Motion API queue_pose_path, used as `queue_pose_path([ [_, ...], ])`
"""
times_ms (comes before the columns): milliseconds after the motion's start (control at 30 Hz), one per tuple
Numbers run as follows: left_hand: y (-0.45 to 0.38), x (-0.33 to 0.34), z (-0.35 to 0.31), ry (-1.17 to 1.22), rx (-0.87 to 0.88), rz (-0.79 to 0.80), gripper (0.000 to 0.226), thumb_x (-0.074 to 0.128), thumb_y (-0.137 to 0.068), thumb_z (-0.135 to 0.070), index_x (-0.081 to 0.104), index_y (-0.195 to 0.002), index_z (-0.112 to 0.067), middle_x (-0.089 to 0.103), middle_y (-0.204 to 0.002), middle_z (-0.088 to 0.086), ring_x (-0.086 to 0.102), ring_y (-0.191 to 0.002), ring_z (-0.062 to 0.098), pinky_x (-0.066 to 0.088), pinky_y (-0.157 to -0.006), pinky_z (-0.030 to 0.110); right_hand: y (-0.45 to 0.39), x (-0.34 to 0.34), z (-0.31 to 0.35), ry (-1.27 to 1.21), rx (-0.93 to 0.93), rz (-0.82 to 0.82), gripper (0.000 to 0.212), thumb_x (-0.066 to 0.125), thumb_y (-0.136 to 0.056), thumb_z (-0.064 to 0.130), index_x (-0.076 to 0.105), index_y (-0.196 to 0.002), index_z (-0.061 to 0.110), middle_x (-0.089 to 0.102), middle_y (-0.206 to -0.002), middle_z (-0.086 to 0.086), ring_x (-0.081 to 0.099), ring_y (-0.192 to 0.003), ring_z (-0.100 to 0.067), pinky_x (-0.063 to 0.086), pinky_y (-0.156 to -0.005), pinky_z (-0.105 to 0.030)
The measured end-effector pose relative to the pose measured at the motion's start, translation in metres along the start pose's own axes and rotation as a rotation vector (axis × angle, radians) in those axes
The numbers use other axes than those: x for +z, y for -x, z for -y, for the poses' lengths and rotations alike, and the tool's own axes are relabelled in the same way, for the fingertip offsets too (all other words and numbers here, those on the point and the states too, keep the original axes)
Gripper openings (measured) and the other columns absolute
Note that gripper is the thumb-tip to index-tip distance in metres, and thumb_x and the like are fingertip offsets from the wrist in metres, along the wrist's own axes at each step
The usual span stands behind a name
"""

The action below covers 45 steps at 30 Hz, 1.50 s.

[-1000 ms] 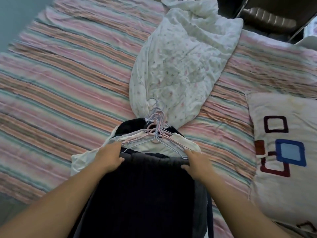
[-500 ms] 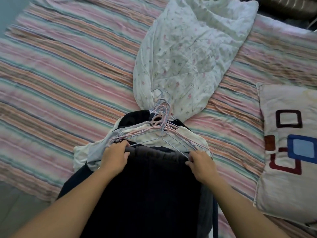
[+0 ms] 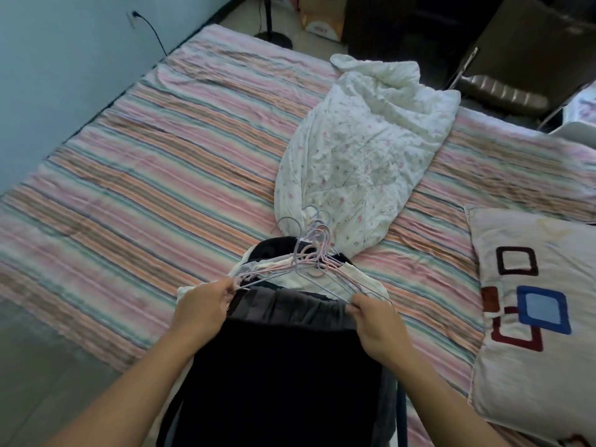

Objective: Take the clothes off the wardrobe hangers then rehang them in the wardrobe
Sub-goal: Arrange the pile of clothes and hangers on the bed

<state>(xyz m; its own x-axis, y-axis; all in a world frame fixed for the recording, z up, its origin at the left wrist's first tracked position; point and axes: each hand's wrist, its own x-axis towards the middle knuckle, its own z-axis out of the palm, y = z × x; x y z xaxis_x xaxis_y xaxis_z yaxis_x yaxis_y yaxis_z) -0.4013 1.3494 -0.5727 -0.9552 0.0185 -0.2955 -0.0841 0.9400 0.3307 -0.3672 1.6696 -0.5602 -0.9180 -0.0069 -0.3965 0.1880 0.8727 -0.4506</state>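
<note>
Removal stage: top garment being worked off its hanger on the bed

A stack of clothes on thin wire hangers (image 3: pixel 309 262) lies on the striped bedspread (image 3: pixel 145 201), hooks bunched against the near end of the floral quilt (image 3: pixel 361 156). The dark garment (image 3: pixel 283 366) is topmost, on the near side of the hangers. Left hand (image 3: pixel 201 309) pinches its waistband corner together with a hanger tip; right hand (image 3: pixel 375 314) pinches the opposite corner by the other hanger arm. Judged step: freeing this garment; no item appears separated yet. Next move likely calls for sliding the fabric clear of one hanger arm without snagging the interlocked hooks. Patterned pillow (image 3: pixel 532 311) lies right of the stack
</note>
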Motion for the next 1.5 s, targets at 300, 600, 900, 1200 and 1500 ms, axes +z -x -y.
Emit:
queue_pose_path([
  [300, 0.135, -0.101, 0.034, 0.153, -0.04, -0.141, 0.004, 0.064, -0.092, -0.026, 0.064, -0.089, -0.029, 0.069, -0.081, -0.006, 0.063, -0.078, 0.026, 0.049, -0.066, 0.035, 0.104, -0.039, 0.087, -0.106, -0.222, -0.098, 0.02, 0.061, -0.095, 0.02, 0.059, -0.076, 0.016, 0.061, -0.068, 0.003, 0.055, -0.067, -0.015, 0.043, -0.066, -0.036],
  [600, 0.325, -0.195, 0.072, 0.266, -0.105, -0.311, 0.015, 0.07, -0.09, -0.023, 0.072, -0.076, -0.018, 0.067, -0.068, -0.004, 0.063, -0.069, 0.016, 0.046, -0.063, 0.03, 0.236, -0.065, 0.19, -0.038, -0.525, -0.144, 0.018, 0.065, -0.094, 0.023, 0.061, -0.076, 0.024, 0.058, -0.066, 0.011, 0.055, -0.065, -0.006, 0.045, -0.064, -0.035],
  [900, 0.502, -0.241, 0.082, 0.474, -0.144, -0.544, 0.012, 0.07, -0.09, -0.013, 0.074, -0.082, -0.021, 0.07, -0.071, -0.01, 0.066, -0.07, 0.007, 0.055, -0.07, 0.025, 0.349, -0.075, 0.275, -0.123, -0.813, -0.194, 0.014, 0.071, -0.089, 0.027, 0.064, -0.078, 0.032, 0.064, -0.068, 0.014, 0.06, -0.065, -0.005, 0.046, -0.061, -0.023],
  [1200, 0.612, -0.277, 0.079, 0.54, -0.087, -0.882, 0.021, 0.073, -0.087, -0.018, 0.076, -0.088, -0.039, 0.073, -0.084, -0.025, 0.068, -0.076, -0.005, 0.052, -0.07, 0.011, 0.439, -0.096, 0.346, -0.219, -1.064, -0.088, 0.011, 0.071, -0.09, 0.02, 0.074, -0.084, 0.028, 0.071, -0.076, 0.016, 0.067, -0.069, -0.007, 0.055, -0.069, -0.038],
  [1500, 0.691, -0.3, 0.062, 0.281, -0.194, -1.12, 0.009, 0.068, -0.091, -0.028, 0.074, -0.098, -0.027, 0.072, -0.089, -0.019, 0.066, -0.08, -0.004, 0.055, -0.07, 0.027, 0.479, -0.099, 0.414, -0.166, -1.455, -0.038, 0.013, 0.071, -0.091, 0.019, 0.071, -0.08, 0.025, 0.061, -0.066, 0.02, 0.061, -0.059, -0.006, 0.049, -0.057, -0.024],
])
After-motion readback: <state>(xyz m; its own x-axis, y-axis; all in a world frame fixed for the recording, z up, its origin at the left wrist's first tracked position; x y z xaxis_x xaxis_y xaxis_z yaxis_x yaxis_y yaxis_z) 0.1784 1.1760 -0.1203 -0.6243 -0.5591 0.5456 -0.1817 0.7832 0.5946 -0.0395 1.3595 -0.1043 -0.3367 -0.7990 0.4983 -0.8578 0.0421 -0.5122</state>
